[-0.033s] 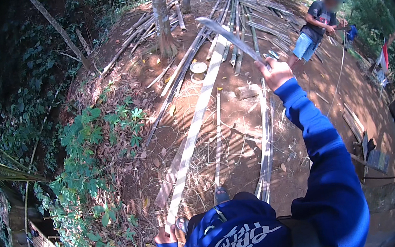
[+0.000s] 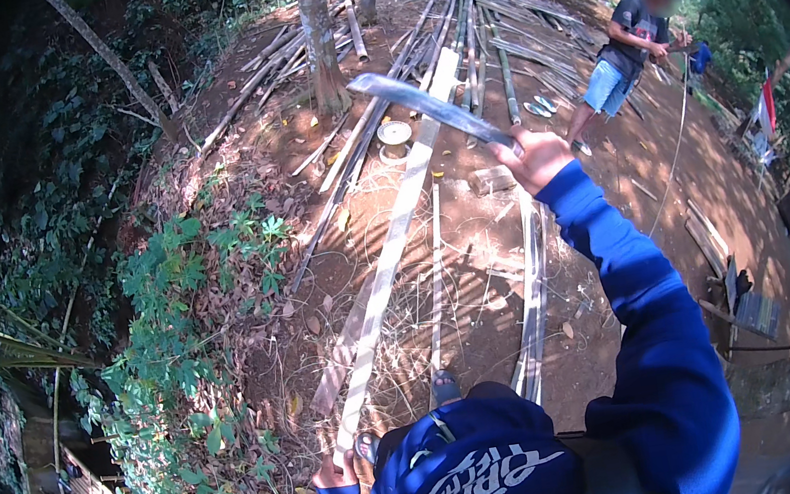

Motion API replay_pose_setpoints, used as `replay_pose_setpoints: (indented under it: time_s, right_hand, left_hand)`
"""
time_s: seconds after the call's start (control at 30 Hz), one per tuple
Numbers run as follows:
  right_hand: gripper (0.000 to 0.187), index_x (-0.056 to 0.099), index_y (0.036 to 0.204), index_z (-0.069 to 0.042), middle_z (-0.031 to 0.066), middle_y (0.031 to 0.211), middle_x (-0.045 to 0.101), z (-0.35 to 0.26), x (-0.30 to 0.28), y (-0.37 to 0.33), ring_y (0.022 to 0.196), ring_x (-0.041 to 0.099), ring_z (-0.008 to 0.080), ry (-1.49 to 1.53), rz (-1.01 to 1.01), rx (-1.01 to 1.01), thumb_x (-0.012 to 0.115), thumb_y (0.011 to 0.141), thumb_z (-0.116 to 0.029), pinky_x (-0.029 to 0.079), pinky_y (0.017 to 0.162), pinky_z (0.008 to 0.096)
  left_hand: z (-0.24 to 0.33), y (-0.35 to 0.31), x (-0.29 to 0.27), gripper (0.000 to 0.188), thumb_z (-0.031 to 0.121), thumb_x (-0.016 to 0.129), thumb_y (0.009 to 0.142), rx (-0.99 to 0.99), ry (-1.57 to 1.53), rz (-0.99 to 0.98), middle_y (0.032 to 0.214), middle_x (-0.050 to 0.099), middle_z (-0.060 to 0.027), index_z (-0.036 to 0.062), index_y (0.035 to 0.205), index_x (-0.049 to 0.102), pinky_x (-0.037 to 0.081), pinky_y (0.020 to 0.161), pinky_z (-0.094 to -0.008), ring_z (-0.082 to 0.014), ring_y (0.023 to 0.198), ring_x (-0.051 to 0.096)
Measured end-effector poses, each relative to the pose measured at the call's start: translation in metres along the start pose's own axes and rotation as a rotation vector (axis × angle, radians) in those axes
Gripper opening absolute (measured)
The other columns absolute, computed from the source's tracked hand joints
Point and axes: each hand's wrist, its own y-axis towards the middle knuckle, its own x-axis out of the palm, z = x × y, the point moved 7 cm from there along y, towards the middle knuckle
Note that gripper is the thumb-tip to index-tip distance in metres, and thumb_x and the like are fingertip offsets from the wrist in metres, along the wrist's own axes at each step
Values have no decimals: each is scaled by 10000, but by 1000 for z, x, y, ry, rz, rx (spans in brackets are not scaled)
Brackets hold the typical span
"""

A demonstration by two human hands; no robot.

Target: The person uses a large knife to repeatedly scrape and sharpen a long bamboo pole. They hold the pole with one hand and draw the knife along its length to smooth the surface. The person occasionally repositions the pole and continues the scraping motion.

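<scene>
Raised in front of me, my right hand is closed round the handle of a machete. Its broad, curved blade points to the far left, over the far part of a long pale flattened bamboo strip as I see it. I cannot tell whether the blade touches the strip. Low down by my left foot, my left hand has its fingers round the near end of that strip, which runs away from me at a slant. Part of the left grip is hidden.
Bamboo poles lie heaped at the back. Narrow strips lie right of my feet. A round pale spool-like object and a block stand ahead. Another person stands at the far right. Leafy plants border the left.
My right hand has moved slightly left and down, and the machete blade has swung left and lower. My left hand stays at the strip's near end.
</scene>
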Motion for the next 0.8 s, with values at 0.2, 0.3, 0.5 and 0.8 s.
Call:
replay_pose_setpoints:
  time_s: [0.2, 0.3, 0.5, 0.8]
  right_hand:
    - [658, 656, 939, -93, 169, 741, 674, -51, 25, -29, 742, 672, 360, -288, -374, -169, 427, 846, -703, 513, 680, 480]
    - [668, 657, 935, -62, 215, 791, 667, 42, -1, 19, 786, 659, 385, -191, -162, 98, 422, 864, -683, 508, 720, 478]
    - [660, 668, 939, -9, 258, 781, 649, 15, -18, 25, 800, 640, 421, -185, -268, -171, 457, 878, -632, 483, 768, 495]
    - [985, 685, 935, 68, 263, 904, 675, 293, 0, 62, 895, 656, 388, 51, 64, 659, 335, 776, -839, 493, 784, 462]
  left_hand:
    - [0, -39, -10, 497, 460, 675, 844, -54, -12, 98, 462, 499, -116, 17, 670, 534, 375, 426, -348, -209, 402, 492]
    - [9, -59, -10, 552, 490, 678, 824, -9, -6, 121, 443, 463, -109, 26, 609, 469, 358, 427, -361, -200, 399, 467]
    - [8, -79, -31, 591, 503, 687, 814, -34, -41, 203, 430, 405, -108, 27, 582, 422, 332, 421, -379, -211, 385, 403]
    - [22, -37, 20, 476, 486, 695, 819, 108, -245, -375, 542, 550, -39, 16, 875, 649, 412, 492, -307, -100, 515, 518]
